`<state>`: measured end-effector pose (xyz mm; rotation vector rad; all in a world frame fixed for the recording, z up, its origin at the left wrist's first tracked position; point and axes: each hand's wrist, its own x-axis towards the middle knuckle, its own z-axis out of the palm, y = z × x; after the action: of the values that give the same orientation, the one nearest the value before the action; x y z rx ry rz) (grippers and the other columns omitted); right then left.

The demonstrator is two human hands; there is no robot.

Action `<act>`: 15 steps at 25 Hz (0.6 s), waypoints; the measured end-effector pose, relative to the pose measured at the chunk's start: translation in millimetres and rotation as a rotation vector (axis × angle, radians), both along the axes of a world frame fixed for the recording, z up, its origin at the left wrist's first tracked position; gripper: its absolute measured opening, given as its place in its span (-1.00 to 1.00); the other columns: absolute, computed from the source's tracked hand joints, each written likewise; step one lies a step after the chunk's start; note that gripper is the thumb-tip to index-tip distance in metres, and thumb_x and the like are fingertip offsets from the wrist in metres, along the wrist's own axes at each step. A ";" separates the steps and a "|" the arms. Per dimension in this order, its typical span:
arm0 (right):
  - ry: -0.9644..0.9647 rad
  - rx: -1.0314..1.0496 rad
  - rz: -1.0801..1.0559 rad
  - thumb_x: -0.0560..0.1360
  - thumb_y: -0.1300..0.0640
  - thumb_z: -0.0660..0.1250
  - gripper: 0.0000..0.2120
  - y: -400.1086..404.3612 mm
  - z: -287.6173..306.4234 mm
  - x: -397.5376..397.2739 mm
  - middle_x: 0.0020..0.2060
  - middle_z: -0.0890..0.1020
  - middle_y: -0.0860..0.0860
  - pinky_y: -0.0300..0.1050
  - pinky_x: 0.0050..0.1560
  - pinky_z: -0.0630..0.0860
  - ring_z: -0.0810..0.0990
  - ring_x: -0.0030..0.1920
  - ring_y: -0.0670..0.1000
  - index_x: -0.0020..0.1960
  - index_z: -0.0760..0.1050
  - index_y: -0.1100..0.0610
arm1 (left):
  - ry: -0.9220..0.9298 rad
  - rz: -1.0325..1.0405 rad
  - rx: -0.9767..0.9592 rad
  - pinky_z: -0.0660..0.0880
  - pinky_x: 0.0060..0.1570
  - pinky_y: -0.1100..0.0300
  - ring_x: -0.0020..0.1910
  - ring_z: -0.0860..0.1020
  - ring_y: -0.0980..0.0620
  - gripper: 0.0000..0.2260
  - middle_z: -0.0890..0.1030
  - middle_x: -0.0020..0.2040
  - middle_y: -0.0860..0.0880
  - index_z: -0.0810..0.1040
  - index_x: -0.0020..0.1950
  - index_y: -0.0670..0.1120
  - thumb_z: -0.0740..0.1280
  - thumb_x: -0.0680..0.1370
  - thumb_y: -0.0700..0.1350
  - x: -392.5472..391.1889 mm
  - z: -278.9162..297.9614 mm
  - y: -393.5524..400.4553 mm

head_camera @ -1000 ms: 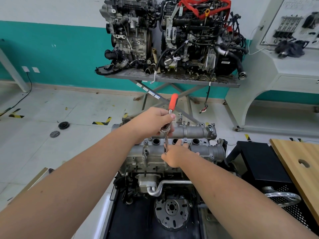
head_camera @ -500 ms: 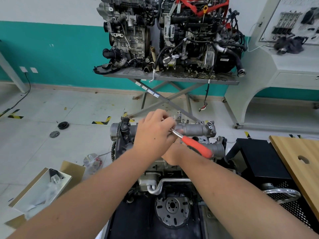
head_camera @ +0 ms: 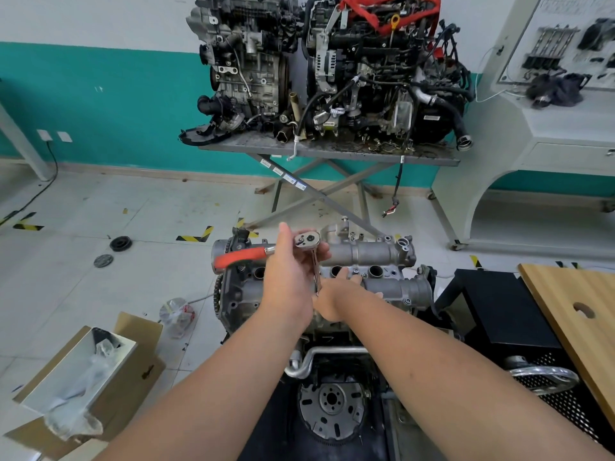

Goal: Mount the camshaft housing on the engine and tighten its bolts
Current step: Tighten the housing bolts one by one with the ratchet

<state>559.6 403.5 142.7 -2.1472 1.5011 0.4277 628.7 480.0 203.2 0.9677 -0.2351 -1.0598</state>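
The grey camshaft housing (head_camera: 369,257) lies on top of the engine (head_camera: 239,301) in the middle of the view. My left hand (head_camera: 293,277) grips the ratchet wrench (head_camera: 307,242) at its chrome head, and the red handle (head_camera: 239,257) points left. A thin extension bar (head_camera: 315,274) runs down from the head to the housing. My right hand (head_camera: 336,299) rests on the housing's near side and holds the lower end of the bar. The bolt under it is hidden.
A flywheel (head_camera: 329,402) and a chrome pipe (head_camera: 319,356) sit on the engine's near face. An open cardboard box (head_camera: 83,377) lies on the floor at left. A wooden board (head_camera: 575,314) and black stand (head_camera: 499,304) are at right. Two engines on a metal table (head_camera: 326,151) stand behind.
The wrench handle has swung round the bolt: it pointed away, then to the right, and now points left. My left hand stays on the wrench head. My right hand keeps its place.
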 end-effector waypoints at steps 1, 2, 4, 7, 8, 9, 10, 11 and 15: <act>0.003 -0.005 0.007 0.55 -0.14 0.20 -0.35 0.5 -1.0 -1.8 0.58 0.02 0.19 0.57 0.38 0.07 -0.01 0.54 0.38 0.59 0.11 -0.08 | 0.005 -0.024 0.032 0.46 0.23 -0.12 -0.29 0.64 -0.03 -0.66 0.64 -0.31 -0.09 0.60 -0.07 -0.10 0.16 0.68 0.09 5.0 2.3 -1.8; 0.013 -0.022 0.017 0.55 -0.14 0.19 -0.36 0.5 -2.3 -2.5 0.59 0.02 0.18 0.56 0.38 0.08 -0.01 0.54 0.38 0.59 0.10 -0.09 | -0.018 -0.038 0.092 0.47 0.21 -0.13 -0.33 0.63 -0.04 -0.71 0.63 -0.35 -0.09 0.57 -0.07 -0.10 0.18 0.67 0.05 11.2 5.2 -3.7; 0.029 -0.018 0.014 0.58 -0.14 0.16 -0.38 2.1 -2.3 -1.2 0.59 -0.02 0.17 0.57 0.38 0.07 -0.05 0.55 0.36 0.59 0.08 -0.11 | -0.096 -0.153 0.189 0.49 0.23 -0.12 -0.35 0.64 -0.05 -0.79 0.62 -0.38 -0.08 0.50 -0.07 -0.11 0.20 0.66 -0.03 21.6 15.1 -7.5; 0.109 0.042 0.049 0.63 -0.08 0.05 -0.42 1.3 -0.9 3.4 0.61 -0.19 0.13 0.66 0.33 -0.02 -0.24 0.57 0.30 0.60 -0.05 -0.17 | -0.356 -0.354 0.362 0.55 0.19 -0.08 -0.25 0.67 -0.10 -0.83 0.62 -0.39 -0.06 0.46 -0.09 -0.15 0.21 0.64 -0.09 33.3 34.8 -14.8; 0.111 0.053 0.057 0.63 -0.07 0.04 -0.43 1.0 -0.5 3.8 0.61 -0.22 0.12 0.67 0.32 -0.04 -0.26 0.57 0.29 0.60 -0.04 -0.17 | -0.492 -0.421 0.420 0.57 0.11 -0.02 -0.20 0.68 -0.11 -0.83 0.64 -0.38 -0.05 0.48 -0.10 -0.16 0.22 0.62 -0.11 36.5 41.8 -17.3; 0.107 0.063 0.062 0.63 -0.06 0.04 -0.44 0.7 -0.7 3.7 0.61 -0.22 0.11 0.67 0.31 -0.04 -0.26 0.57 0.28 0.60 -0.02 -0.17 | -0.627 -0.480 0.465 0.57 0.01 0.04 -0.17 0.69 -0.10 -0.83 0.65 -0.37 -0.04 0.50 -0.11 -0.17 0.22 0.61 -0.12 38.6 49.2 -19.3; 0.099 0.058 0.071 0.63 -0.06 0.04 -0.45 1.1 -0.2 2.7 0.61 -0.21 0.11 0.67 0.31 -0.04 -0.26 0.57 0.27 0.59 0.00 -0.17 | -0.774 -0.521 0.497 0.55 -0.09 0.09 -0.19 0.70 -0.05 -0.83 0.67 -0.36 -0.02 0.53 -0.10 -0.19 0.22 0.60 -0.14 39.4 54.9 -22.6; 0.090 0.060 0.066 0.63 -0.05 0.05 -0.45 0.0 -0.9 1.8 0.61 -0.21 0.11 0.67 0.31 -0.05 -0.26 0.57 0.27 0.59 0.00 -0.18 | -0.954 -0.556 0.521 0.53 -0.19 0.13 -0.27 0.69 0.04 -0.83 0.67 -0.36 0.00 0.56 -0.09 -0.19 0.22 0.59 -0.15 39.2 58.4 -27.6; 0.113 0.058 0.035 0.63 -0.06 0.05 -0.43 1.4 -0.4 2.2 0.61 -0.20 0.10 0.67 0.31 -0.03 -0.24 0.57 0.27 0.60 -0.03 -0.18 | -1.957 -0.551 0.555 0.36 -0.28 0.11 -0.30 0.51 -0.02 -0.94 0.50 -0.25 0.03 0.41 -0.02 -0.06 0.20 0.63 -0.11 20.2 58.7 -36.5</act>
<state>561.8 404.9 142.2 -2.1384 1.4945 0.6067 648.8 443.5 261.9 2.2742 -1.9413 -0.2305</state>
